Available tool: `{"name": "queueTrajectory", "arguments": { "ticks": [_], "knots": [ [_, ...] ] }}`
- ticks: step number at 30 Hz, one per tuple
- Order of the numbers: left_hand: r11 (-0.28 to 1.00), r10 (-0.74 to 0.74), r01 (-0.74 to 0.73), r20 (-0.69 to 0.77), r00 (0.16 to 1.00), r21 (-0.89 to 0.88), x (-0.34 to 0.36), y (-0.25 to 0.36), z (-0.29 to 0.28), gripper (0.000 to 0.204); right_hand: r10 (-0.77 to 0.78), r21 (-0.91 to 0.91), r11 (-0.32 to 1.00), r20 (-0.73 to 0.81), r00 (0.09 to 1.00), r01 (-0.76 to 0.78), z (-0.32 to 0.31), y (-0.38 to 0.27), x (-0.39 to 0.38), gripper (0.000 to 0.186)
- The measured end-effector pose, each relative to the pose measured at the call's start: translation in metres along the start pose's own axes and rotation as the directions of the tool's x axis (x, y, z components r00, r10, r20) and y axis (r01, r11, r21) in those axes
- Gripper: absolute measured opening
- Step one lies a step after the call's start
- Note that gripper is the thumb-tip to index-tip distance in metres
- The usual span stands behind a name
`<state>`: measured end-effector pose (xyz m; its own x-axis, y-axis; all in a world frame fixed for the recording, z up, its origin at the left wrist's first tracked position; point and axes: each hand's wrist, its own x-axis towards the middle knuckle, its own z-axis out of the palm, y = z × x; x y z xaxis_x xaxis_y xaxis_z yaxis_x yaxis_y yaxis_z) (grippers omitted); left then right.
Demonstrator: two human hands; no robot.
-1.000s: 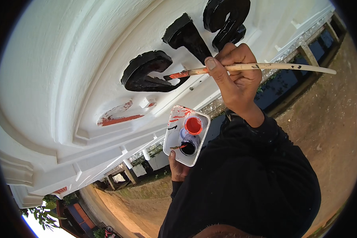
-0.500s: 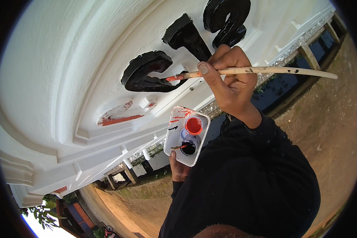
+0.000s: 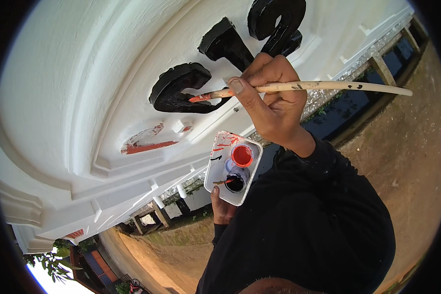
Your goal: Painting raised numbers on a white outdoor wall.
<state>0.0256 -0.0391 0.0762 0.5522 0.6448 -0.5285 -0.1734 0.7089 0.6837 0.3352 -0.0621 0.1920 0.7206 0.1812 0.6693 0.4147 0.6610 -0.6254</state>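
Note:
My right hand [image 3: 275, 100] pinches a long pale-handled paintbrush [image 3: 328, 85] between thumb and fingers. The red-coated bristles reach into the opening of a curved black raised character [image 3: 169, 90] on the white wall; whether they touch its surface I cannot tell. Lower in the view, my left hand [image 3: 222, 209] grips the edge of a white plastic tray [image 3: 211, 169] streaked with red and black. Inside the tray sit a cup of red paint [image 3: 242, 156] and a cup of black paint [image 3: 235, 182]. A small stick or brush with a red part lies across the black cup.
More black raised characters, a straight one [image 3: 225, 41] and a curved one [image 3: 279, 22], stand beyond my right hand. Nearer left is a white raised shape [image 3: 149, 146] with red patches. The moulded white wall [image 3: 49, 98] curves around them. Below are a concrete-edged channel and bare ground [image 3: 377, 161].
My right hand and the brush have shifted slightly left, so the bristles sit further into the curved character. The tray in my left hand has moved a little to the right.

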Motion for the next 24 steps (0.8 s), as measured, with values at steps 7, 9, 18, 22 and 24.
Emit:
{"name": "queueTrajectory", "arguments": {
  "ticks": [7, 9, 18, 22, 24],
  "knots": [
    [1.0, 0.027, -0.027, -0.01, 1.0, -0.006, -0.005, 0.0, 0.003, 0.077, -0.118, -0.006, 0.993, -0.019, 0.993, 0.118, -0.012, 0.0, -0.001, 0.019],
    [1.0, 0.018, -0.018, -0.024, 1.0, -0.001, -0.005, -0.001, 0.0, 0.078, -0.065, -0.046, 0.997, 0.0, 0.998, 0.065, -0.011, -0.002, -0.004, 0.019],
    [1.0, 0.006, -0.006, 0.001, 1.0, -0.001, -0.006, -0.001, -0.002, 0.078, -0.057, 0.105, 0.992, -0.068, 0.996, 0.063, -0.007, -0.003, -0.006, 0.019],
    [1.0, 0.008, -0.008, -0.012, 1.0, -0.005, -0.005, -0.002, 0.001, 0.079, -0.016, 0.163, 0.986, -0.089, 0.996, 0.03, -0.006, -0.007, -0.007, 0.018],
    [1.0, 0.02, -0.02, 0.001, 1.0, -0.004, -0.003, -0.001, 0.002, 0.08, -0.013, 0.199, 0.98, -0.082, 0.997, 0.029, -0.007, -0.007, -0.007, 0.018]
  ]
}}
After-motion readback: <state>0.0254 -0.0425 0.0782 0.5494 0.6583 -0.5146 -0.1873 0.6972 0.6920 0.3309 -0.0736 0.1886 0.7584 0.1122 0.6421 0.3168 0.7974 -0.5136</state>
